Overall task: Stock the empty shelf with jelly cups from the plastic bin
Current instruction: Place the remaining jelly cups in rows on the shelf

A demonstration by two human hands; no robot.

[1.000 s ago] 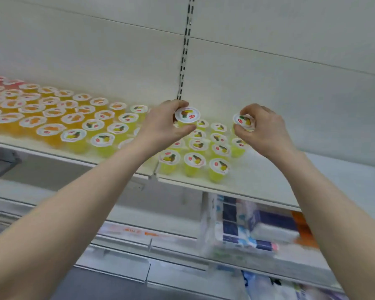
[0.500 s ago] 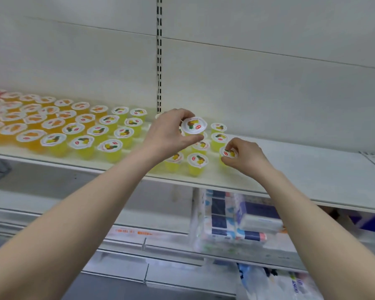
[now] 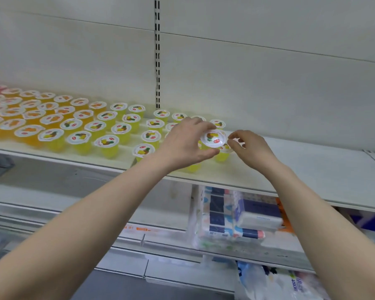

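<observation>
Shelf (image 3: pixel 312 167): white, and stocked on its left and middle with rows of jelly cups (image 3: pixel 108 144), orange at far left and yellow toward the centre. The right part is bare. The plastic bin is not seen in the head view.

Left hand (image 3: pixel 182 146) is raised over the right end of the yellow rows. One held cup (image 3: pixel 213 138), yellow, is gripped at its rim between the thumb below and the fingers (image 3: pixel 204 126) above, with the lid turned toward the camera and the cup clear of the shelf.

Right hand (image 3: pixel 254 151) is just beside that cup. Its fingers (image 3: pixel 234 135) are loosely curled, the gap is narrow, and nothing is seen between them.

Handling, as judged: the cup is taken to be light and thin-walled, likely to flex under a squeeze. The film lid is probably easily dented and the wall possibly slippery. A hold is best taken at the stiffer rim flange, not on the lid.
</observation>
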